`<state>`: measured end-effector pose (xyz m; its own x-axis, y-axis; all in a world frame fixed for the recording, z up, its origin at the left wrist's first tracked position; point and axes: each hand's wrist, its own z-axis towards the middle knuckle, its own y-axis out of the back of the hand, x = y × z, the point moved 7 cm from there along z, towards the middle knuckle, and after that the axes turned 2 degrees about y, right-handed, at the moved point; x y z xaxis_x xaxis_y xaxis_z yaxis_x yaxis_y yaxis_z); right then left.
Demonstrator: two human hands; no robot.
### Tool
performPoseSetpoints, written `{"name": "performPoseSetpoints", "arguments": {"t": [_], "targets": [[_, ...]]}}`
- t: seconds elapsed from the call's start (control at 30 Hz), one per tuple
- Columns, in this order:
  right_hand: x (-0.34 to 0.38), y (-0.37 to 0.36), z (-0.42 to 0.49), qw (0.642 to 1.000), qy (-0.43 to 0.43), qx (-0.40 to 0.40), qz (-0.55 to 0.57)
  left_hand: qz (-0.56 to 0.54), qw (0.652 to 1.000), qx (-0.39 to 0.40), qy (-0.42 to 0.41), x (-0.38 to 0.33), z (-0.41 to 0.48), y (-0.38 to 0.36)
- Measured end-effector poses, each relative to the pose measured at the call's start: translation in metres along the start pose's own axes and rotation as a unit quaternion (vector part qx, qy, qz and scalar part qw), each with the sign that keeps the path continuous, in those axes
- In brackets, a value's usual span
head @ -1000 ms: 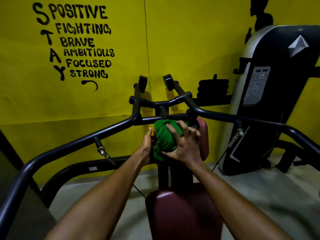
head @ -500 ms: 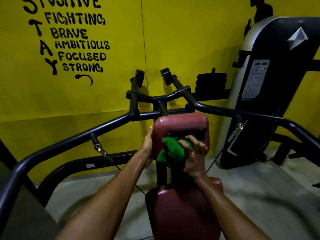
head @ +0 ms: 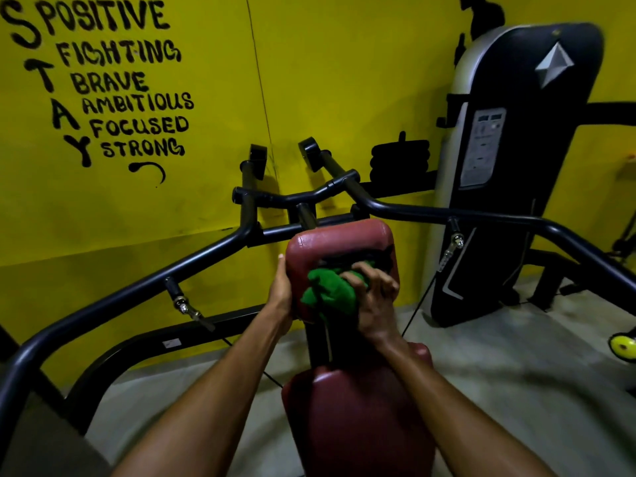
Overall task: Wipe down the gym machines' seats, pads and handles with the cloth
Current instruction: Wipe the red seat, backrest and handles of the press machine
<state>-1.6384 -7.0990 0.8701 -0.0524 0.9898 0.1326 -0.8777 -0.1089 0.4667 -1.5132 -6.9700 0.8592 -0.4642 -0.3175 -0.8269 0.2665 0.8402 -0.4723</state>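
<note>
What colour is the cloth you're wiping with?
Green. The cloth, bunched in the right hand, shows best in the head view.

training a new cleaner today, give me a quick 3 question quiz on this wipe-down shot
1. Which hand has its grip on the green cloth? A) left B) right C) both
2. True or false: the cloth is pressed against the upright red pad.
3. Fill in: the left hand rests against the pad's ____ side.
Key: 1 B, the right hand. 2 True. 3 left.
</note>
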Motion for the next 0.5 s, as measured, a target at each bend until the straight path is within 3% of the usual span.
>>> {"name": "performPoseSetpoints", "arguments": {"t": [0.13, 0.27, 0.33, 0.4, 0.5], "targets": [[-0.045, 0.015, 0.006, 0.997, -0.076, -0.016, -0.025, 0.004, 0.999, -0.029, -0.017, -0.001, -0.006, -0.003], [-0.011, 0.029, 0.057, 0.979, -0.188, -0.084, -0.009, 0.007, 0.999, -0.042, -0.018, 0.000, -0.012, -0.005], [0.020, 0.016, 0.078, 0.990, -0.136, -0.036, 0.007, 0.009, 0.999, -0.038, -0.026, -0.002, -0.013, -0.006], [0.043, 0.002, 0.088, 1.000, -0.020, 0.022, 0.001, 0.008, 0.999, -0.035, -0.037, -0.006, -0.010, -0.006], [0.035, 0.002, 0.104, 0.996, 0.075, 0.041, -0.001, 0.014, 0.999, -0.023, -0.041, -0.007, -0.006, -0.005]]}}
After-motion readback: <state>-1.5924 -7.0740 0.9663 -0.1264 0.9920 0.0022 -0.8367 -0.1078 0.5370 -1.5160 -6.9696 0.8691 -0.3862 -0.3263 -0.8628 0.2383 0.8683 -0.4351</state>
